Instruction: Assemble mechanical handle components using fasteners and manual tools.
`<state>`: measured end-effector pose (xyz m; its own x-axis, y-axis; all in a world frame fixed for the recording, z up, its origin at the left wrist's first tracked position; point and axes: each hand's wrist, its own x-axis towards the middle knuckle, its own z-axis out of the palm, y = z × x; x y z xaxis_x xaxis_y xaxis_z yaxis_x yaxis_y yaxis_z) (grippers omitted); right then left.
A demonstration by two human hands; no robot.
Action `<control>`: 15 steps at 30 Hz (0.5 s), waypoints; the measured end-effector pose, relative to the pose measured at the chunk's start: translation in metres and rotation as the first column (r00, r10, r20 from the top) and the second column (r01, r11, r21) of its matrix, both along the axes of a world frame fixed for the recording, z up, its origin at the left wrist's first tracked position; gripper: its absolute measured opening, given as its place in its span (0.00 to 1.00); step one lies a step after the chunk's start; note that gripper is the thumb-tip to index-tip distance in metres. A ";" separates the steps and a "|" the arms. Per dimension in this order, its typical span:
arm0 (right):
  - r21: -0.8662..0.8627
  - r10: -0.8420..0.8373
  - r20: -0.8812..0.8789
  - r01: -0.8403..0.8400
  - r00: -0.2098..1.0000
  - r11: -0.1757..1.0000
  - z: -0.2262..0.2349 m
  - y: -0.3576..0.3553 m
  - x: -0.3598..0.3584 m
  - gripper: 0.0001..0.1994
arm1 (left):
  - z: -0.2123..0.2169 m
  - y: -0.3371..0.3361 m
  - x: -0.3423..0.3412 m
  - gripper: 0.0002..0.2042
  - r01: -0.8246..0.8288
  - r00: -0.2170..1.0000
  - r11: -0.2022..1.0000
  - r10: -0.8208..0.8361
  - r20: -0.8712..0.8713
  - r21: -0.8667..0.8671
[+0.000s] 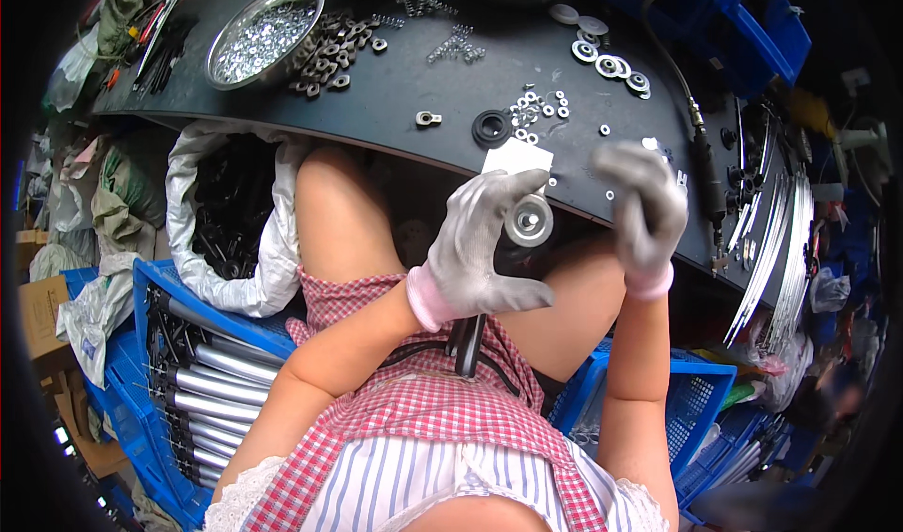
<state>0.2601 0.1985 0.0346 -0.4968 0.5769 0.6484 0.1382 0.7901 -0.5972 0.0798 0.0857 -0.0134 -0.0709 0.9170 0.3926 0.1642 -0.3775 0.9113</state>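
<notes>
My left hand (470,250), in a grey glove with a pink cuff, is spread open with the thumb apart from the fingers. Right beside it a round metal disc (529,222) with a small stud at its centre faces up on a dark part between my knees. A dark tube (466,346) shows below that hand, against my lap. Over the bench's front edge is my gloved right hand (647,207), its bent fingers smeared by motion; whether it holds anything cannot be seen. A white rectangular piece (517,158) and a black ring (491,128) are beyond my left fingertips.
On the dark bench (404,80) are a bowl of small metal parts (266,35), a pile of metal fittings (331,54), springs (457,45), washers (529,111) and white-rimmed discs (611,65). A blue crate of tubes (221,381) and a white sack (179,193) stand left.
</notes>
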 end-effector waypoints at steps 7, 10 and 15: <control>0.331 -0.551 0.441 0.442 0.709 0.834 -0.030 0.158 -0.008 0.14 | -0.007 0.007 0.003 0.26 0.013 0.998 0.990 -0.005 0.059 -0.142; 0.425 -0.460 0.526 0.248 0.715 0.871 -0.034 0.192 -0.037 0.16 | -0.003 0.008 0.003 0.23 -0.027 0.996 0.996 0.034 0.083 -0.090; 0.447 -0.640 0.615 0.464 0.462 0.765 -0.036 0.240 -0.059 0.22 | -0.003 0.006 0.001 0.21 0.004 0.999 0.998 -0.001 0.040 -0.067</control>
